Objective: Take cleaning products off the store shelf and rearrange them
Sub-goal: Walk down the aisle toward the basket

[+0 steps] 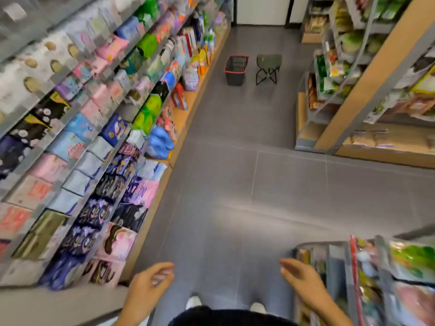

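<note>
I stand in a store aisle and look down its length. My left hand (pixel 150 282) hangs low in front of me with loosely curled fingers and holds nothing. My right hand (pixel 300 275) hangs beside it, fingers relaxed, also holding nothing. Bottles of cleaning products (pixel 207 47) in orange, yellow, white and green stand far down the left shelf. A bag of blue packs (pixel 160 142) lies on the bottom shelf nearer to me. Both hands are well apart from the shelves.
The long left shelf (pixel 77 147) is packed with colourful soft packs. A dark basket with a red rim (pixel 236 69) and a small folding stool (pixel 268 68) stand on the grey floor ahead. Snack racks (pixel 367 274) stand at my right.
</note>
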### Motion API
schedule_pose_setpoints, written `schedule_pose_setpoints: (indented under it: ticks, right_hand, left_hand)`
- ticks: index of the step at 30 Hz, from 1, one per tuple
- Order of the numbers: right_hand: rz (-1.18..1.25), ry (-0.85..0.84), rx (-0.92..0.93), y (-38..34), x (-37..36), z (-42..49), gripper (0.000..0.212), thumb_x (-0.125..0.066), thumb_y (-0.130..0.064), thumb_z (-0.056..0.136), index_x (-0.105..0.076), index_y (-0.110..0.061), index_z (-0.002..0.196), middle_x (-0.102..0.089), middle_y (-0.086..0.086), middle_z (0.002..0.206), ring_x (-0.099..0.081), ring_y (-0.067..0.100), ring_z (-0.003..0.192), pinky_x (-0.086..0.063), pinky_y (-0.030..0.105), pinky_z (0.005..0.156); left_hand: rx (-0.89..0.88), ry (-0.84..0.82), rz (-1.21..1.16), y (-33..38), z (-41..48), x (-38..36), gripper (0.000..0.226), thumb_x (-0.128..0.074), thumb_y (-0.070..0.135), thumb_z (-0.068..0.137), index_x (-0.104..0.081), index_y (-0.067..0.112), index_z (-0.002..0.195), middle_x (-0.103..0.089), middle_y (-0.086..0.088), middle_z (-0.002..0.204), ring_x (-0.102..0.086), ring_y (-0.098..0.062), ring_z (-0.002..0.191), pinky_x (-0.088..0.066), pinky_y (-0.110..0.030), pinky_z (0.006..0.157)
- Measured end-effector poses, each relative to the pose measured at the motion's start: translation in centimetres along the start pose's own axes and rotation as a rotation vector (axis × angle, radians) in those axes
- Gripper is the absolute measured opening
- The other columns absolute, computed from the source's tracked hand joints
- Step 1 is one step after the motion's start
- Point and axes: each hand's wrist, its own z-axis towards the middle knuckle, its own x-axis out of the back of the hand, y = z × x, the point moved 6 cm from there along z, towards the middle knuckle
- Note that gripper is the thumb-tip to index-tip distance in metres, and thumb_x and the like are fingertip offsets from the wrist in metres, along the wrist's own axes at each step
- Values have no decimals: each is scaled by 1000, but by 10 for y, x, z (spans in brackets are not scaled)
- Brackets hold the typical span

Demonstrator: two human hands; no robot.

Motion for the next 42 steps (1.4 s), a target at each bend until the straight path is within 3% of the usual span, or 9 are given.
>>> schedule_pose_setpoints:
  ticks: [2,7,14,21,23,27,34,37,42]
  right_hand:
    - [-32,-31,-16,0,8,13,26,-70,-11,92,-72,-7,118,-73,7,115,-67,18,108,-50,28,97]
    - [-118,-107,7,-32,26,50,28,-65,-13,97,-69,-5,123,-69,9,122,-64,23,116,-48,36,102]
    - [-171,-69,15,-96,28,125,26,-64,-19,98,-68,-16,124,-71,3,105,-68,22,99,-55,42,92]
    - [-149,34,-161,-143,27,176,35,-62,-17,99,-60,-14,133,-70,6,103,-68,26,88,-56,52,86]
    - [-140,60,-201,-151,34,191,35,-62,-16,99,-60,-14,134,-71,6,103,-68,26,87,-56,49,88]
    - [-116,146,-249,-166,59,223,33,-62,-19,99,-62,-19,131,-71,-1,101,-67,15,88,-49,29,81]
    - [-10,176,-293,-189,105,330,29,-63,-20,98,-66,-19,127,-70,4,100,-68,17,88,-49,30,78]
    - [-33,117,-282,-207,131,390,29,-64,-21,98,-66,-18,126,-71,2,100,-68,18,87,-52,30,81]
    - [-91,50,-192,-257,179,494,28,-65,-21,97,-67,-18,124,-71,-6,98,-67,13,88,-51,28,83]
  left_hand:
    - [39,-32,15,-3,6,-6,24,-78,2,85,-77,21,99,-79,7,87,-73,-10,83,-57,-19,77]
    - [81,-47,28,0,13,-10,24,-76,4,87,-75,22,103,-77,6,91,-71,-1,83,-54,-10,76]
    - [58,-58,25,13,105,9,24,-74,12,90,-73,32,103,-75,16,97,-70,3,89,-49,-9,77]
    - [-16,-131,0,73,241,34,24,-74,16,91,-71,37,101,-72,23,92,-67,10,88,-48,-2,73]
    - [-59,-150,9,103,281,37,22,-74,15,91,-71,34,102,-73,21,93,-68,8,86,-51,-8,78]
    - [-112,-204,15,168,355,26,21,-75,15,90,-73,33,100,-74,17,93,-70,3,85,-51,-15,82]
    - [-140,-331,176,249,475,-16,18,-73,15,91,-73,24,106,-73,9,96,-68,-2,91,-50,-14,81]
    - [-95,-321,213,277,517,-27,17,-74,14,90,-73,25,103,-74,8,93,-68,-3,89,-48,-5,76]
    - [-37,-274,201,321,579,-30,17,-74,16,91,-72,26,105,-75,6,96,-69,-7,91,-50,-20,81]
